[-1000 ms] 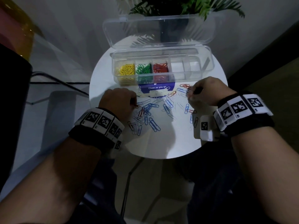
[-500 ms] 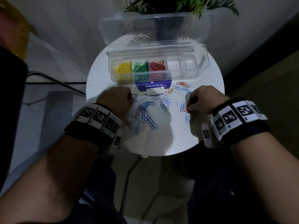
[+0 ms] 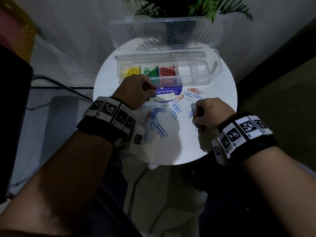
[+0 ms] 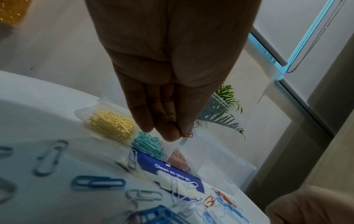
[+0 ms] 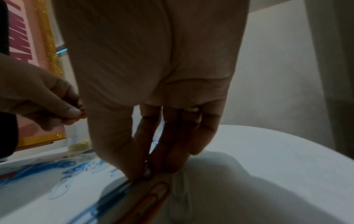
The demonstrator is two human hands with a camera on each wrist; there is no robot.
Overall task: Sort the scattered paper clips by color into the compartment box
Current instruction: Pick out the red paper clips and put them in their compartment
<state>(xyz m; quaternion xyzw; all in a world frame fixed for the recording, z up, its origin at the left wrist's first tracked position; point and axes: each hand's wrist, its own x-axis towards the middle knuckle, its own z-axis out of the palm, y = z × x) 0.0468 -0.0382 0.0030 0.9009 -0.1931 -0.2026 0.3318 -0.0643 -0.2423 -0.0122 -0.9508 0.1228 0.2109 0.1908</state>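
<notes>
Round white table [image 3: 171, 151]: a bare stretch is seen along its near edge. Loose blue paper clips [image 3: 160, 130] are scattered mid-table. Right hand [image 3: 212, 113], near the right rim, is pinched on a red clip [image 3: 193, 116]. Left hand [image 3: 135, 93], pinched on another red clip [image 3: 154, 88], is held at the near wall of the compartment box [image 3: 196, 82], whose open lid [image 3: 164, 33] is raised at the far edge.

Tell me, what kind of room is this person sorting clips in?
Probably a home or a small office corner, not a workshop. A small round white table holds the compartment box, a potted plant stands behind it, and the left wrist view shows a window blind with a bead chain.
</notes>
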